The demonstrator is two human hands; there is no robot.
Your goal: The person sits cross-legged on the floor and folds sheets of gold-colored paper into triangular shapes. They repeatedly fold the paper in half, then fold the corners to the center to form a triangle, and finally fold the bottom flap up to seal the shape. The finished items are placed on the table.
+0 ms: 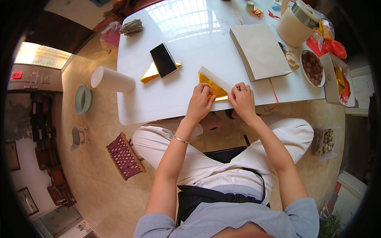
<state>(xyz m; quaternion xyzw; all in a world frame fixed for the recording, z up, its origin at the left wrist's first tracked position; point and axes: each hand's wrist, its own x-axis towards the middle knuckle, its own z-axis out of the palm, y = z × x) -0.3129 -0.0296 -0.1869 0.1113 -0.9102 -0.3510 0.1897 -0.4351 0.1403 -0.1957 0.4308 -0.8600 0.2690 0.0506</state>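
Note:
A partly folded sheet of gold foil paper (206, 79), with a pale strip along its upper edge, rests near the front edge of the white table. My left hand (201, 99) pinches its lower left portion between thumb and fingers. At the right corner, my right hand (242, 98) grips the paper's end; a ring is on one finger. Part of the sheet is hidden beneath my fingers. To the left, a black smartphone (163, 60) lies over folded gold paper pieces (149, 74).
A stack of pale paper sheets (260, 50) lies right of my hands. Beyond it stand a cream kettle (293, 26), a bowl of round brown fruit (312, 68) and an open box (330, 80). A white paper roll (113, 79) overhangs the table's left edge. A woven stool (125, 156) stands left of my legs.

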